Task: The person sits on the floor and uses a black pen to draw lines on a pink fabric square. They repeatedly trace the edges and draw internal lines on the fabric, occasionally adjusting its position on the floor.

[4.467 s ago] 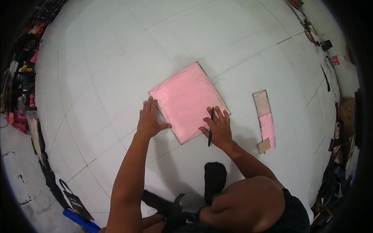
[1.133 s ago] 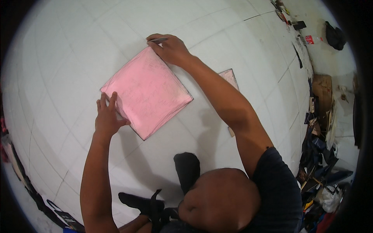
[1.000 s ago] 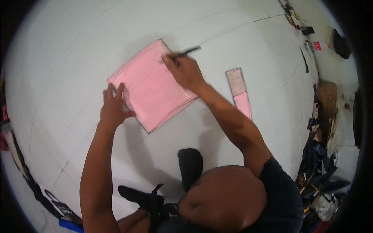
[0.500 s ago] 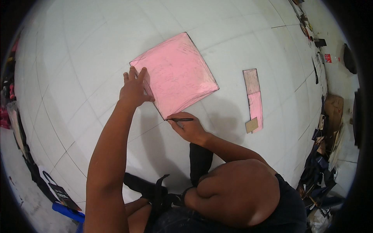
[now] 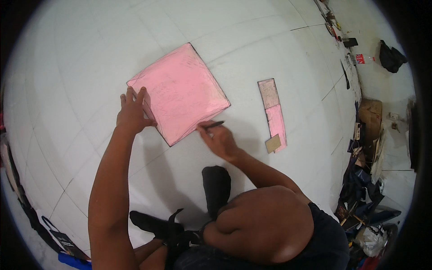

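Observation:
A large pink square panel [image 5: 180, 90] with dark pencil-like lines along its edges lies flat and turned on the pale tiled surface. My left hand [image 5: 132, 113] rests on its left edge, fingers spread, the thumb lower down along the same edge. Between the fingers of my right hand [image 5: 220, 140] is a dark pen [image 5: 213, 125], held at the panel's near right edge; its tip is hidden by the fingers. To the right lies a narrow strip [image 5: 276, 119], greyish at the far end and pink below, with a small brown square piece [image 5: 272, 143] over its near end.
Along the right wall are a cardboard box [image 5: 371, 126], a black bag [image 5: 391, 56], a clear bottle with a red label [image 5: 363, 59] and heaped dark items. A black bag with a handle [image 5: 67, 243] lies at the lower left. My black-socked foot [image 5: 216, 189] is close to the panel.
My right hand has moved the pen from the panel's near corner up along the near right edge. My left hand stays on the left edge. The whole view has shifted.

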